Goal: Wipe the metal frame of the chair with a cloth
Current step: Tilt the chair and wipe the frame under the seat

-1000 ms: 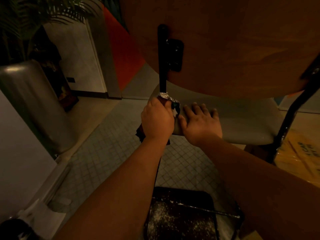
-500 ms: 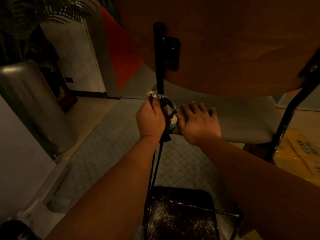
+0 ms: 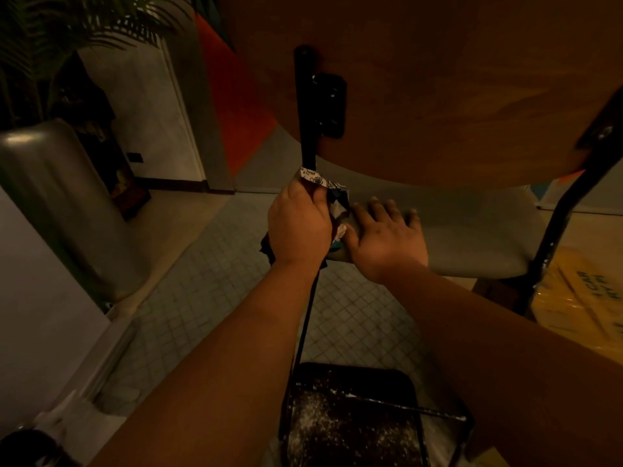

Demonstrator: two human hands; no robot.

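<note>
A chair with a wooden backrest point(image 3: 438, 79) and a pale seat point(image 3: 472, 230) fills the upper right. Its black metal frame point(image 3: 305, 112) runs down the backrest's left side to the floor. My left hand point(image 3: 298, 227) grips a patterned cloth point(image 3: 332, 193) wrapped around that left frame bar just below the backrest. My right hand point(image 3: 387, 237) rests flat on the seat's left edge, fingers straight, beside the cloth. The right frame bar point(image 3: 553, 230) slants down at the far right.
A large grey planter point(image 3: 64, 203) with a palm stands at left. A dark speckled stool or tray point(image 3: 354, 423) lies on the tiled floor below my arms. A yellow bag point(image 3: 586, 298) sits at right. A white wall edge is at lower left.
My left hand with the cloth slid slightly up and down the left frame bar; the cloth's top edge now sits a little higher. My right hand stayed flat on the seat.
</note>
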